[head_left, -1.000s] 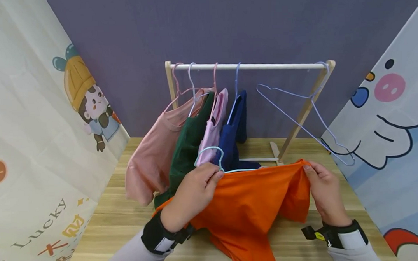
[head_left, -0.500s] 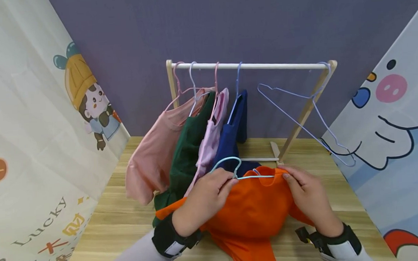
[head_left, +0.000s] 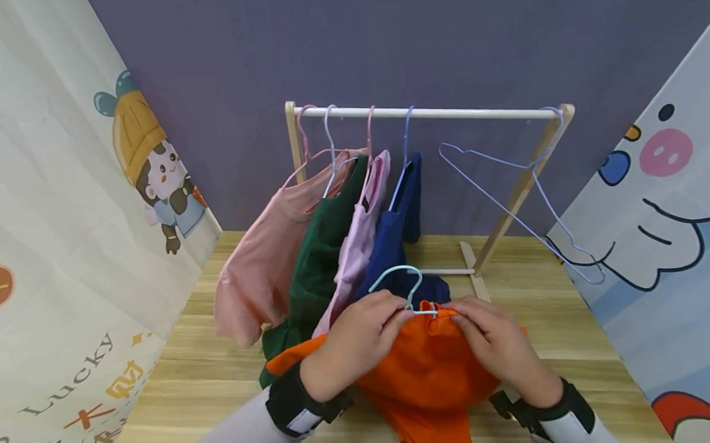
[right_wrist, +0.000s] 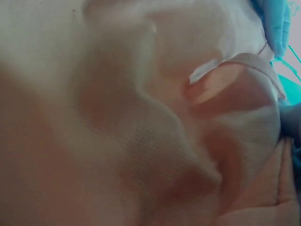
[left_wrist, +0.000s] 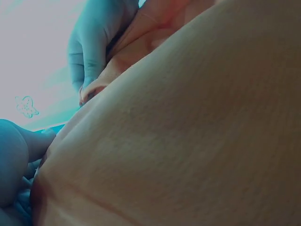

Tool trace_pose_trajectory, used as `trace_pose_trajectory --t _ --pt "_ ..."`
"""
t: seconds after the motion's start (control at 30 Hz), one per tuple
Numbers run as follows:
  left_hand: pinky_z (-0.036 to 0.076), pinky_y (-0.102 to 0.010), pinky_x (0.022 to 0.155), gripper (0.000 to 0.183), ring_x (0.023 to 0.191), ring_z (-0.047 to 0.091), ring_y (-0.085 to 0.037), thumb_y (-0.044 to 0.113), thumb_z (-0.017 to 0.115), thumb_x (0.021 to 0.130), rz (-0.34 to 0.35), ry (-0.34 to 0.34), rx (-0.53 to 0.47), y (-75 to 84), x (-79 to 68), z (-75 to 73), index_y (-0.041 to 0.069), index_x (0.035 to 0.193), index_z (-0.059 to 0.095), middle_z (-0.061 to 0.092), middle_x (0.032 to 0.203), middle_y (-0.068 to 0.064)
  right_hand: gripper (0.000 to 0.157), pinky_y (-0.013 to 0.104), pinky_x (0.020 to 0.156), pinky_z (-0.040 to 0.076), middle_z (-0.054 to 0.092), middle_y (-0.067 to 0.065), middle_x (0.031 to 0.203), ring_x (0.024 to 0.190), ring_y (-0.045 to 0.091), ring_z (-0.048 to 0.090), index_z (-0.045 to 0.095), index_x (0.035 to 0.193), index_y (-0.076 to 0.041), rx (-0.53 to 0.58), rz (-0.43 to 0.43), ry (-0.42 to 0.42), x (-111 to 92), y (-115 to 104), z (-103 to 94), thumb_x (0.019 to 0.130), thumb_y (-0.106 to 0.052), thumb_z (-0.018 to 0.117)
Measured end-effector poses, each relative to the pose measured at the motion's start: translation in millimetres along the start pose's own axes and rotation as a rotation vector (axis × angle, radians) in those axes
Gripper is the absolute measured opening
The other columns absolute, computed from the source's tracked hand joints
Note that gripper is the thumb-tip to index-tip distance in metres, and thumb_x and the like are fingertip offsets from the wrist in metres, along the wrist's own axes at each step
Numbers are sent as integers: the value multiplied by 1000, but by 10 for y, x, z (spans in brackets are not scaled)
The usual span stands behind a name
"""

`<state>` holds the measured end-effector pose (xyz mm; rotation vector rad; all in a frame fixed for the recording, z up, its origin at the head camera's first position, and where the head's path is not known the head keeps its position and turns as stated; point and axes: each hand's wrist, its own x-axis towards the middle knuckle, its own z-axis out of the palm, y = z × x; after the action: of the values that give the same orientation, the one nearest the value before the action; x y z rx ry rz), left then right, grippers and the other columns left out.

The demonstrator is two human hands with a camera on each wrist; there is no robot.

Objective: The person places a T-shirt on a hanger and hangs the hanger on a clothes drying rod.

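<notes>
In the head view my left hand (head_left: pixel 360 340) holds a light-blue hanger (head_left: pixel 401 267) at the base of its hook, which stands above the knuckles. An orange T-shirt (head_left: pixel 421 377) hangs over the hanger and drapes toward the table. With thumb and fingers my right hand (head_left: pixel 500 344) pinches the shirt's bunched neckline, close to the left hand. Only a short piece of the hanger's arm shows at the collar; fabric hides the rest. Shirt cloth (left_wrist: pixel 178 127) fills most of the left wrist view, and folded cloth (right_wrist: pixel 155 132) most of the right wrist view.
Behind stands a rack with a white rail (head_left: pixel 457 113). On it hang a pink shirt (head_left: pixel 261 258), a green garment (head_left: pixel 315 263), a lilac one (head_left: pixel 361 234) and a navy one (head_left: pixel 388 240). A bare lilac hanger (head_left: pixel 503 205) hangs at the right end, above the wooden table (head_left: pixel 183 374).
My right hand has moved left from the shirt's outer end to the neckline beside the hook, gathering the cloth. The left hand, still holding the hanger, has shifted slightly right and down.
</notes>
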<state>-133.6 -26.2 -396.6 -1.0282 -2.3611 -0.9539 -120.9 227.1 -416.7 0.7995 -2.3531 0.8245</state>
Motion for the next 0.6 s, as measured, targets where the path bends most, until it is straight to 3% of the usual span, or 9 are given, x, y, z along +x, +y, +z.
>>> trace_pose_trajectory --t 0.3,0.6 --pt "57 -23 84 13 86 64 -8 24 69 101 6 41 17 -71 -43 -74 15 108 75 71 95 6 33 4 92 45 74 -1 105 94 10 67 75 114 -12 82 83 33 -16 45 -109 91 11 69" --pt "55 -22 77 8 80 60 -5 25 72 99 6 55 61 -214 -152 -219 19 105 73 68 91 10 36 3 86 46 75 -4 111 104 -9 61 76 114 -6 122 145 104 -22 74 -241 88 17 68"
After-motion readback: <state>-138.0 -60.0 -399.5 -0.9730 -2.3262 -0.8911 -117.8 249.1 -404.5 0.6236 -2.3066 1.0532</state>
